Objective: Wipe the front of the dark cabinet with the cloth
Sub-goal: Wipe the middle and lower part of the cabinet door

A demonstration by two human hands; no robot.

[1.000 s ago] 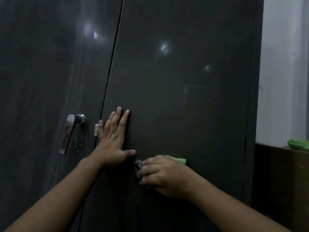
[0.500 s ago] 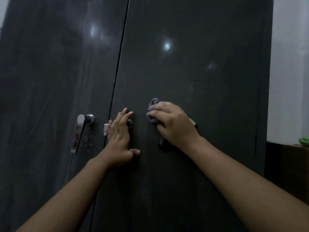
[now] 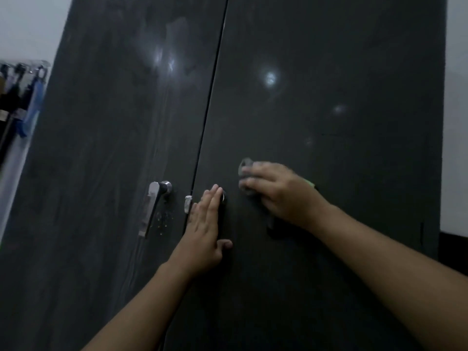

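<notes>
The dark cabinet fills the view with two tall doors split by a vertical gap. My right hand grips a small grey cloth with a green edge and holds it against the right door at mid height. The cloth is mostly hidden under my fingers and blurred. My left hand presses flat on the right door, fingers straight and pointing up, just right of the gap and below-left of the cloth.
A chrome lever handle sits on the left door, with a small white latch piece at the gap. Clothes hang on a rack at the far left. A pale wall runs along the right.
My right hand swept the cloth up from low on the right door to mid height. My left hand stayed flat on the door. The camera tilted and shifted left.
</notes>
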